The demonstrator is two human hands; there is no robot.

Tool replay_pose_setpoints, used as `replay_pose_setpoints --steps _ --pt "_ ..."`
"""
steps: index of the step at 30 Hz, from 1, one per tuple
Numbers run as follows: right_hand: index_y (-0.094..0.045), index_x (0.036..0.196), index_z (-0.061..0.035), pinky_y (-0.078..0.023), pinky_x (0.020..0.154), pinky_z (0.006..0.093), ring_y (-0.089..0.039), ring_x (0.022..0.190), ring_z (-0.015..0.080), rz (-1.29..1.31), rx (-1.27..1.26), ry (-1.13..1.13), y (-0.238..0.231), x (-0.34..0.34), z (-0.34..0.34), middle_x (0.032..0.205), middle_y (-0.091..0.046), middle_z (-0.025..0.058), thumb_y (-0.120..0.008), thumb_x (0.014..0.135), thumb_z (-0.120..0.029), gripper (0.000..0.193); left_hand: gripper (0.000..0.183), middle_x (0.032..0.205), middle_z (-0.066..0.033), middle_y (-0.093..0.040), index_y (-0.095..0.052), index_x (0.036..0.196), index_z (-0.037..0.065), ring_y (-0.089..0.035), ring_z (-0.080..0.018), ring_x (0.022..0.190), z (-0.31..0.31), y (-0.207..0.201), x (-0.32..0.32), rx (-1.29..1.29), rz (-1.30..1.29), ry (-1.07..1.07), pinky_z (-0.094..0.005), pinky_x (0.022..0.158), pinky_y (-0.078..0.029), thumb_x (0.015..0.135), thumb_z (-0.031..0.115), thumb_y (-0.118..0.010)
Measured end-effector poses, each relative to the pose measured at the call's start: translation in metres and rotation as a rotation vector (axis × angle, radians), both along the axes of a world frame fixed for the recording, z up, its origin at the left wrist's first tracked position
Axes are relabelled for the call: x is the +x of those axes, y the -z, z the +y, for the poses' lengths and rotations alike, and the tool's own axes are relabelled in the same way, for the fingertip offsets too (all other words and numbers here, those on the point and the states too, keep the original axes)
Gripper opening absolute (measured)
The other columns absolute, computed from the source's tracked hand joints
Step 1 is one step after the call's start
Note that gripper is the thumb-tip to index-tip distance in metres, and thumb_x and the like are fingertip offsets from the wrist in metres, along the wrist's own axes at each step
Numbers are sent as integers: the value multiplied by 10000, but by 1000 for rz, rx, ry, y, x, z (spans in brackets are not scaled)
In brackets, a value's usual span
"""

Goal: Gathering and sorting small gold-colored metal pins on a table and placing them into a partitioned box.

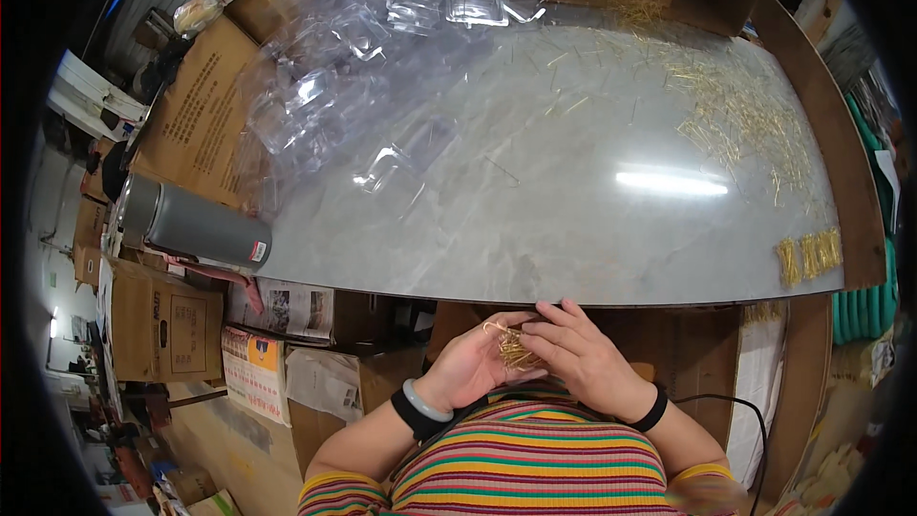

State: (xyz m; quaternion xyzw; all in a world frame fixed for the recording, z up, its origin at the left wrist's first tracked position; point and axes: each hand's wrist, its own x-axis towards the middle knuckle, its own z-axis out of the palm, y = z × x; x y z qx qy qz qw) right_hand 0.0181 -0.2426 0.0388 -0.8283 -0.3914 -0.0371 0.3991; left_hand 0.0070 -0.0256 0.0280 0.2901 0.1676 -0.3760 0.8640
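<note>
A small bundle of gold wire hooks (pixel 516 351) is between my hands, just below the near edge of the table. My left hand (pixel 460 366) is turned palm up and cradles the bundle from the left, fingers curled round it. From the other side, the bent fingers of my right hand (pixel 594 369) press over the wires. One hook's curved end sticks up near my left fingertips. The lower part of the bundle is partly hidden by my fingers.
On the grey table (pixel 458 248), clear plastic clamshell boxes (pixel 353 67) pile up at the back left. Loose gold wires (pixel 740 115) lie scattered at the right, with several wire bundles (pixel 808 256) near the corner. A grey bottle (pixel 205 225) lies at the left edge.
</note>
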Motion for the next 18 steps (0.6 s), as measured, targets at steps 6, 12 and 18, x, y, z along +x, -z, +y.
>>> replay_pose_setpoints --steps 6,12,18 --pt "-645 1223 -37 -442 1093 533 -595 1229 359 14 203 82 -14 8 8 1208 -649 142 -672 858 35 372 285 1229 -91 -608 -531 1267 26 -605 -158 1119 -4 -26 15 289 -355 -54 -323 916 -519 1100 229 -423" --pt "-641 1192 -27 -435 1092 542 -598 1199 372 -72 235 307 -4 40 10 1185 -644 142 -633 914 27 284 179 932 -157 -665 -554 1082 6 -644 -273 714 -33 -15 69 1187 -1151 -357 -346 656 -500 1067 174 -492" --pt "-631 1166 -16 -428 1102 539 -591 1201 368 -76 157 379 -4 39 14 1181 -632 140 -631 898 41 274 343 1177 -224 -646 -565 1249 -46 -563 -403 1173 -16 -22 75 1632 -1605 -61 -488 985 -447 908 -29 -531"
